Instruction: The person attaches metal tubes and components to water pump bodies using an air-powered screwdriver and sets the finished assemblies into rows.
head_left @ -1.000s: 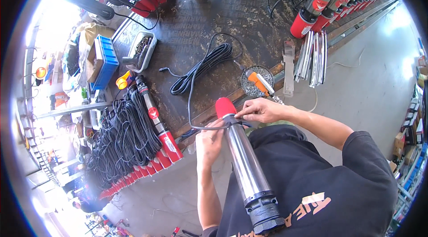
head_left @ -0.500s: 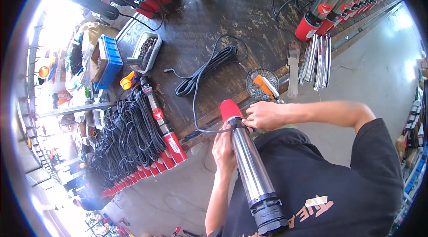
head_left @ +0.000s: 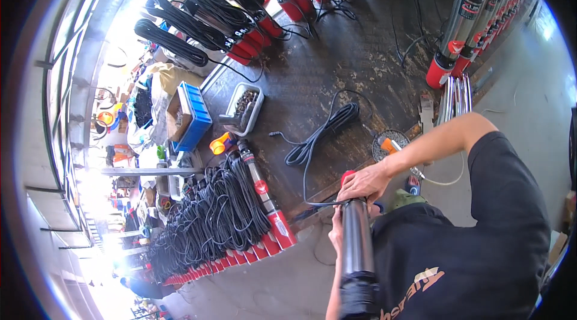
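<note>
Over there I see a loose black T-shirt (head_left: 481, 242), its short right sleeve (head_left: 511, 169) ending near the elbow, leaving the forearm (head_left: 442, 142) bare. Slanting tan lettering (head_left: 422, 284) marks the front; some olive-green cloth (head_left: 409, 199) shows past the hem.

Two hands (head_left: 365, 181); one held steel cylinder (head_left: 357, 239)
One blue crate (head_left: 197, 120); one tub (head_left: 259, 102) of small parts; one round dish (head_left: 377, 153); one orange tool (head_left: 389, 146); one black cable coil (head_left: 325, 135) lying alone; red-based cylinders (head_left: 460, 28), too many to count.
</note>
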### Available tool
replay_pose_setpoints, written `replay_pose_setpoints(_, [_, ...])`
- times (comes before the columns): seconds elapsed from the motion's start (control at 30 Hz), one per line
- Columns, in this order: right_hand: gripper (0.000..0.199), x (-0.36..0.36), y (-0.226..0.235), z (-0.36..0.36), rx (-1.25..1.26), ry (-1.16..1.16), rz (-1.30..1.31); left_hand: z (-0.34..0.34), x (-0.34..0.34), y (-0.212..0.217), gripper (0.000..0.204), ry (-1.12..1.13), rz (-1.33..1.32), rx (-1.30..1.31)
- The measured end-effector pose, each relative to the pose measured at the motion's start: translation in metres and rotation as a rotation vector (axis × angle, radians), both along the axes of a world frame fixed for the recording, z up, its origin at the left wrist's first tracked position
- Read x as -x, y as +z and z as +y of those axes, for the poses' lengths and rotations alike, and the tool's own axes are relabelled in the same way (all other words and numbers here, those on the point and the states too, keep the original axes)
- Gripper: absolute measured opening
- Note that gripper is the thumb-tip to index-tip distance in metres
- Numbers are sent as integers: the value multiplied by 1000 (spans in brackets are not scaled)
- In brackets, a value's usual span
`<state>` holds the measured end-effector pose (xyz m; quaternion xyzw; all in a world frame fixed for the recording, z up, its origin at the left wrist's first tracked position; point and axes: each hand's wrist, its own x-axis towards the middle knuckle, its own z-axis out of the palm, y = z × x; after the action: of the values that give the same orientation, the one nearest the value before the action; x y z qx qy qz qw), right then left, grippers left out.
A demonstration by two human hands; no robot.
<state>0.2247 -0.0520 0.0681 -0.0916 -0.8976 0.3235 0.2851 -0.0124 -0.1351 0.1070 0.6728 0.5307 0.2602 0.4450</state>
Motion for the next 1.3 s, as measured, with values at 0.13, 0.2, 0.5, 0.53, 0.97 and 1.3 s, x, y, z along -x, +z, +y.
replay_pose_setpoints(0.13, [92, 29, 22, 11, 279, -368, -94, 54, 25, 15, 32, -85, -7, -110])
replay_pose_setpoints(0.2, [82, 47, 21, 34, 514, -486, 78, 109, 40, 3, 29, -66, -45, 15])
replay_pose_setpoints(0.5, [74, 58, -83, 40, 1141, -992, 113, 157, -10, -117, 35, 248, -413, 487])
replay_pose_setpoints(0.53, [76, 64, -86, 35, 1194, -989, 122, 154, -5, -130, 35, 261, -361, 464])
replay_pose_setpoints(0.97, [72, 41, -117, 23, 1275, -603, 281, 160, -14, -85, 46, 1, 365, 212])
replay_pose_setpoints(1.3, [64, 50, -102, 31, 871, -814, -85, 96, -19, -107, 21, 381, -230, 27])
